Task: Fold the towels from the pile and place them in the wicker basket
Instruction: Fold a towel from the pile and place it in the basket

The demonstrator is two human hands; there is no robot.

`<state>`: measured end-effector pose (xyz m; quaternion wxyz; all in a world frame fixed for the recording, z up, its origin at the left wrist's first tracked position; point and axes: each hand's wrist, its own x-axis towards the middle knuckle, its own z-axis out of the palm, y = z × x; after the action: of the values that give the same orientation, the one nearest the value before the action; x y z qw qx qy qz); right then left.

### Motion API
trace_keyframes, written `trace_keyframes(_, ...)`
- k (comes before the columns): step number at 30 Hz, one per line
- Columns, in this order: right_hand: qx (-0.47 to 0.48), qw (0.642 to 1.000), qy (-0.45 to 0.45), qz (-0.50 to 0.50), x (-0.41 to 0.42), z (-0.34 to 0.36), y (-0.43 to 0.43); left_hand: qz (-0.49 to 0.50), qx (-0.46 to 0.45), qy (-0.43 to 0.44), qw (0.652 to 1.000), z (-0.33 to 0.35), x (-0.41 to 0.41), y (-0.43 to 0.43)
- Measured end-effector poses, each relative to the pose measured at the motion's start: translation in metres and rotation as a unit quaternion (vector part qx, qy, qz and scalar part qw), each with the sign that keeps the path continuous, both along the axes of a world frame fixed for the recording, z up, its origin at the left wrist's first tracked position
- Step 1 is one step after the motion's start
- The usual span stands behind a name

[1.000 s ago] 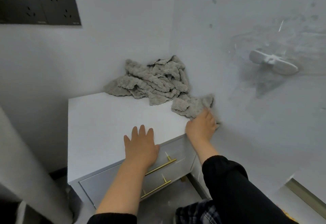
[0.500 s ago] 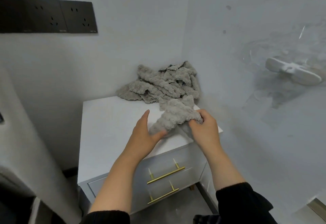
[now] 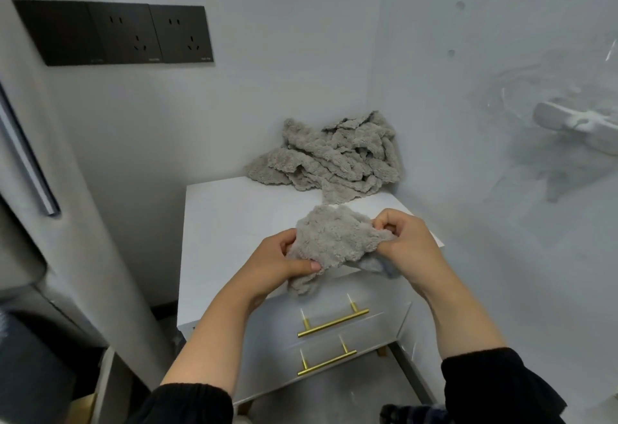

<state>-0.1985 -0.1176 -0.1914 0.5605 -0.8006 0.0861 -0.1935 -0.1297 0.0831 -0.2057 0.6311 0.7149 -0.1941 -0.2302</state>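
White walls [image 3: 274, 66] corner a white tabletop [image 3: 234, 219], with the towel pile [image 3: 337, 159] heaped at its far right. Above the near edge, one grey towel [image 3: 334, 239] (bunched, not flat) is held between both hands: the left hand [image 3: 274, 266] has its grip closed on the left side, thumb on top; the right hand [image 3: 409, 246] pinches the right edge.

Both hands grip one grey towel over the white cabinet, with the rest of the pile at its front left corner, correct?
No: the head view shows the pile at the back right corner of the cabinet. The left hand and right hand do grip one towel.
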Motion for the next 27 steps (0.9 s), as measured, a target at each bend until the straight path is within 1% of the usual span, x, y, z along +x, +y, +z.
trace_keyframes(1,-0.016,1.0,0.018,0.006,-0.002,0.001,-0.002,0.016,0.002,-0.01,1.0,0.003,0.0,0.002)
trace_keyframes(2,-0.037,0.997,0.052,0.035,-0.005,0.003,-0.004,0.034,0.007,-0.02,0.999,0.005,-0.001,0.004)
trace_keyframes(3,-0.06,0.989,0.106,0.087,-0.009,0.005,-0.008,0.047,0.004,-0.027,0.999,0.008,-0.002,0.005)
trace_keyframes(5,-0.085,0.95,0.217,0.208,-0.018,0.008,-0.014,0.049,-0.013,-0.039,0.998,0.013,-0.005,0.006)
trace_keyframes(6,-0.091,0.933,0.248,0.246,-0.021,0.009,-0.016,0.036,-0.014,-0.047,0.998,0.015,-0.007,0.006)
trace_keyframes(7,-0.104,0.925,0.255,0.26,-0.022,0.009,-0.016,0.016,-0.011,-0.051,0.998,0.017,-0.01,0.006)
trace_keyframes(9,-0.128,0.937,0.223,0.236,-0.02,0.008,-0.016,-0.034,-0.008,-0.054,0.998,0.021,-0.014,0.006)
trace_keyframes(11,-0.123,0.943,0.199,0.235,-0.017,0.008,-0.015,-0.063,-0.019,-0.05,0.997,0.022,-0.015,0.007)
trace_keyframes(13,-0.124,0.93,0.212,0.274,-0.016,0.008,-0.014,-0.068,-0.034,-0.029,0.997,0.023,-0.016,0.006)
trace_keyframes(15,-0.123,0.915,0.227,0.309,-0.017,0.008,-0.012,-0.063,-0.038,-0.027,0.997,0.022,-0.016,0.005)
trace_keyframes(17,-0.111,0.913,0.219,0.326,-0.017,0.007,-0.008,-0.04,-0.03,-0.035,0.998,0.021,-0.016,0.004)
trace_keyframes(20,-0.115,0.915,0.22,0.319,-0.016,0.005,-0.007,0.008,0.002,-0.051,0.999,0.017,-0.016,0.001)
trace_keyframes(23,-0.108,0.934,0.207,0.27,-0.015,0.002,-0.007,0.054,0.022,-0.065,0.996,0.013,-0.018,-0.004)
trace_keyframes(25,-0.088,0.959,0.169,0.209,-0.013,0.003,-0.005,0.081,0.023,-0.073,0.994,0.011,-0.017,-0.006)
trace_keyframes(27,-0.059,0.985,0.112,0.115,-0.01,0.004,-0.004,0.097,0.017,-0.068,0.993,0.011,-0.016,-0.007)
